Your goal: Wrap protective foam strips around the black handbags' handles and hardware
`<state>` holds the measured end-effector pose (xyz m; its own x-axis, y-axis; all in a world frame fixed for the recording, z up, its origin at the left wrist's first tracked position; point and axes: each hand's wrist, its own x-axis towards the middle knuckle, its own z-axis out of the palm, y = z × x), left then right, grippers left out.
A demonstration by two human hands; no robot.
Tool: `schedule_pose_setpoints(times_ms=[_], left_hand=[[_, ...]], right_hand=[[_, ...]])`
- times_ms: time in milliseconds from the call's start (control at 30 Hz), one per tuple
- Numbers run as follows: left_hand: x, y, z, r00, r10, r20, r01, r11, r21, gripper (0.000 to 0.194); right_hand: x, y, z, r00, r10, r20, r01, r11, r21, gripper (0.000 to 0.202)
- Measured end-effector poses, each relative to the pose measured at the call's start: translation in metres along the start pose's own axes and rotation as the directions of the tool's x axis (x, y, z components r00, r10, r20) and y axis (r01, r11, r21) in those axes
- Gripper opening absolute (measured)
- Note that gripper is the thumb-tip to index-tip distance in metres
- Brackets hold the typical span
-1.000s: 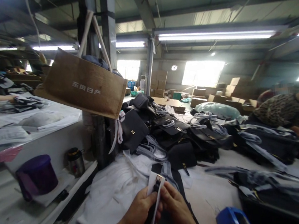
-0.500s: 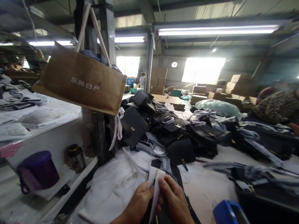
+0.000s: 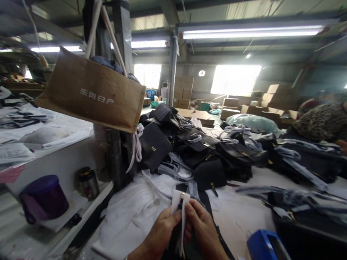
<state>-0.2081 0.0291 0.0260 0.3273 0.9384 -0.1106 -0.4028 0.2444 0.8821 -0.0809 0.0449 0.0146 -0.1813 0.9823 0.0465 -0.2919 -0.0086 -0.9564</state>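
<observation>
White characters [image 3: 97, 95] reading "东风日产" stand on the brown hanging bag [image 3: 89, 82].

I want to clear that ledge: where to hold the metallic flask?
Probably hold the flask around its metallic body, below the dark lid, coming from the near right with the left hand once free. It stands upright and looks cylindrical; the purple tub is on its left.

White strip [image 3: 184, 217] between both hands [image 3: 161, 236], gold-toned fitting [image 3: 182, 195] near top
</observation>
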Motion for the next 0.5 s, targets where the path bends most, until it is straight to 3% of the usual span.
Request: schedule_pose_setpoints(times_ms=[500], left_hand=[[0.0024, 0.0004, -0.0005, 1.0, -0.025, 0.001, 0.025, 0.999, 0.048, 0.042]], right_hand=[[0.0013, 0.006, -0.0023, 1.0, -0.007, 0.007, 0.007, 1.0, 0.006, 0.034]])
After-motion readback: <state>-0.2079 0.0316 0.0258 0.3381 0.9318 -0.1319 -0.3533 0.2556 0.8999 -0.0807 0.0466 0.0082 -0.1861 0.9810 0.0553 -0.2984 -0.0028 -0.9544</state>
